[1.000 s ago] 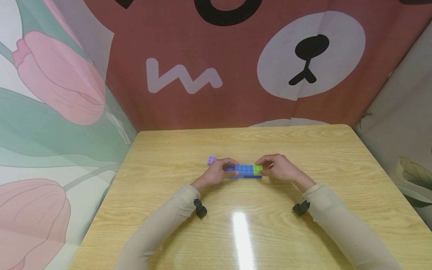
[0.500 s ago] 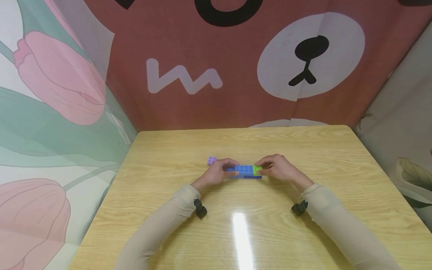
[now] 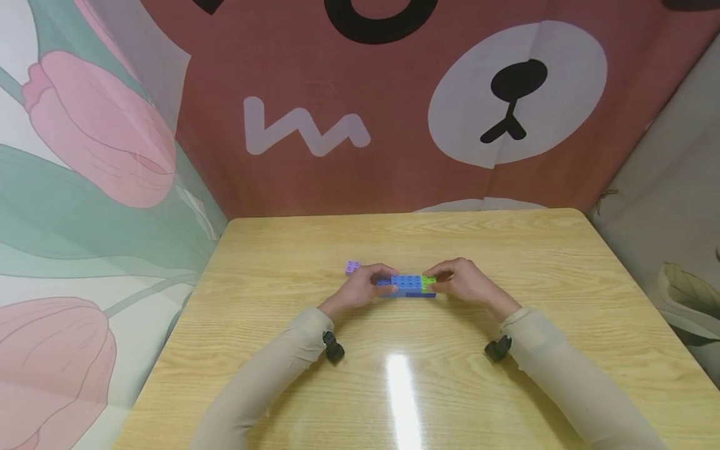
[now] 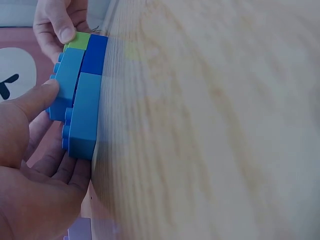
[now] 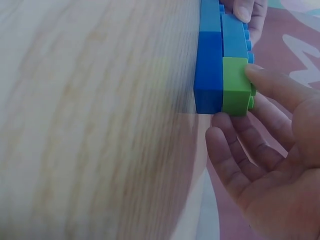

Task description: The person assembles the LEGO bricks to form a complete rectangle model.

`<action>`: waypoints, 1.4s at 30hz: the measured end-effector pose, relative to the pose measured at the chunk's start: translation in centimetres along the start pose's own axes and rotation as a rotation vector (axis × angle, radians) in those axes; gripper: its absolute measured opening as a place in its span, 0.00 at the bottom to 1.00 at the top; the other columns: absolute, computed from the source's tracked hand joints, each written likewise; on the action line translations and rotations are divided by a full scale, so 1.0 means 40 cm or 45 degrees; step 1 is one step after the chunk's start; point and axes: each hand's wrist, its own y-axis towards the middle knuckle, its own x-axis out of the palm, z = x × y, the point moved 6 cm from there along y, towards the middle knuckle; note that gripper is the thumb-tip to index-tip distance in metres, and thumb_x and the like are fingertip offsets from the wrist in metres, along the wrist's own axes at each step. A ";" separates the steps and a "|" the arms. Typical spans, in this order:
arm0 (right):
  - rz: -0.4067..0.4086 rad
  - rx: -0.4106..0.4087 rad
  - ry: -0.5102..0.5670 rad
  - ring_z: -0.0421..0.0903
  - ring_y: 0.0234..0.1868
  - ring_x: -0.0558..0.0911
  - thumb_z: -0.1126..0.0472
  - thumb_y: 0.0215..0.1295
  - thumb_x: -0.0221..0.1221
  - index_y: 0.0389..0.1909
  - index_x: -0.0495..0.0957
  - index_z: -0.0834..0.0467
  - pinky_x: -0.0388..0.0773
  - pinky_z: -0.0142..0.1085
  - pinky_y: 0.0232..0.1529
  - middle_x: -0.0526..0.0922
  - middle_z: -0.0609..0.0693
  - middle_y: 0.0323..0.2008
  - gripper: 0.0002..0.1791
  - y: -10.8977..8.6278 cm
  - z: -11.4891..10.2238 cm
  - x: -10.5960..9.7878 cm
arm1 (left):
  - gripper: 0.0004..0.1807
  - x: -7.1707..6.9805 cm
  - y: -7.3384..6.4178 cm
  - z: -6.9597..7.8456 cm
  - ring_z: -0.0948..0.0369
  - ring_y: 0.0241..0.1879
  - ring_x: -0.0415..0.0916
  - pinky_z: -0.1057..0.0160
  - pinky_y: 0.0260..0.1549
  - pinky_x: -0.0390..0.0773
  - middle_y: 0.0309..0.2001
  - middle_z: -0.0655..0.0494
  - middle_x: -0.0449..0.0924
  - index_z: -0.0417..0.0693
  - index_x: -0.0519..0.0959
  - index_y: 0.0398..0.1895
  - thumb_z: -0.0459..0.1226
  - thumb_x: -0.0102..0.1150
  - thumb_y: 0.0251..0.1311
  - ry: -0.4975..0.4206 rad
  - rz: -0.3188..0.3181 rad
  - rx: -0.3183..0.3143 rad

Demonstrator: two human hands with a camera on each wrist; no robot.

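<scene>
A two-layer row of toy building bricks rests on the table between the hands. Its lower layer joins a lighter blue brick (image 4: 85,117) and a dark blue brick (image 5: 209,75). On top are a long blue brick (image 3: 407,282) and, at the right end, a lime green brick (image 5: 235,85), side by side. My left hand (image 3: 359,289) holds the long blue brick, thumb on the near side and fingers behind. My right hand (image 3: 467,280) pinches the green brick with the thumb in front; its other fingers curve loosely past the row's end.
A small purple brick (image 3: 352,267) lies behind the left hand on the wooden table (image 3: 315,244). A patterned cloth (image 3: 394,181) hangs beyond the table's far edge. Each wrist carries a black camera, one of them the right camera (image 3: 498,349).
My right hand has shifted very slightly left along with its sleeve, fingers still on the green brick. The left hand and the purple brick look unmoved.
</scene>
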 end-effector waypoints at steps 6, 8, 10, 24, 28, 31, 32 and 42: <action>-0.003 -0.013 -0.003 0.45 0.43 0.82 0.57 0.60 0.70 0.49 0.86 0.51 0.80 0.37 0.41 0.88 0.50 0.45 0.16 0.002 -0.007 0.000 | 0.19 -0.001 0.001 0.000 0.58 0.58 0.80 0.58 0.61 0.77 0.56 0.56 0.84 0.56 0.81 0.56 0.45 0.68 0.61 0.006 0.012 0.007; -0.006 -0.012 -0.002 0.45 0.42 0.83 0.58 0.60 0.70 0.49 0.86 0.52 0.80 0.36 0.40 0.88 0.51 0.45 0.16 0.001 -0.008 0.000 | 0.19 -0.001 0.001 0.001 0.58 0.57 0.80 0.58 0.61 0.77 0.55 0.56 0.84 0.56 0.81 0.55 0.44 0.68 0.61 0.005 0.011 0.003; -0.009 -0.013 -0.004 0.45 0.43 0.83 0.57 0.61 0.70 0.50 0.86 0.52 0.81 0.37 0.40 0.88 0.51 0.46 0.16 0.001 -0.008 0.000 | 0.19 -0.002 0.002 0.002 0.58 0.57 0.80 0.57 0.61 0.77 0.55 0.56 0.84 0.56 0.82 0.55 0.44 0.68 0.61 0.003 0.010 -0.004; -0.058 0.044 0.003 0.45 0.42 0.80 0.57 0.59 0.71 0.53 0.83 0.52 0.78 0.37 0.42 0.86 0.50 0.44 0.20 0.006 0.005 0.007 | 0.19 -0.004 -0.001 0.008 0.57 0.61 0.78 0.56 0.62 0.77 0.57 0.56 0.83 0.57 0.80 0.57 0.45 0.67 0.62 -0.022 -0.024 -0.032; -0.067 0.058 0.005 0.46 0.42 0.81 0.57 0.59 0.71 0.53 0.83 0.52 0.78 0.36 0.41 0.86 0.50 0.44 0.20 0.006 0.007 0.010 | 0.20 -0.005 -0.001 0.009 0.57 0.62 0.77 0.56 0.63 0.76 0.58 0.56 0.82 0.57 0.80 0.57 0.45 0.67 0.62 -0.002 -0.027 -0.053; -0.071 0.057 0.003 0.46 0.42 0.81 0.58 0.59 0.71 0.53 0.82 0.52 0.78 0.36 0.40 0.86 0.51 0.44 0.21 0.006 0.008 0.012 | 0.20 -0.005 0.000 0.007 0.57 0.61 0.77 0.56 0.62 0.77 0.58 0.57 0.82 0.58 0.80 0.57 0.46 0.67 0.62 0.010 -0.025 -0.065; -0.071 0.056 0.004 0.46 0.42 0.81 0.58 0.59 0.71 0.53 0.82 0.52 0.78 0.36 0.40 0.86 0.50 0.44 0.21 0.006 0.008 0.013 | 0.20 -0.006 0.000 0.006 0.58 0.61 0.77 0.56 0.62 0.77 0.58 0.57 0.82 0.58 0.80 0.57 0.46 0.67 0.62 0.013 -0.025 -0.068; -0.068 0.053 -0.007 0.46 0.41 0.79 0.58 0.59 0.71 0.54 0.82 0.53 0.77 0.37 0.39 0.85 0.51 0.43 0.21 0.005 0.007 0.012 | 0.22 -0.029 -0.005 0.021 0.56 0.58 0.80 0.57 0.60 0.78 0.56 0.53 0.83 0.47 0.79 0.59 0.41 0.68 0.62 -0.041 -0.003 -0.019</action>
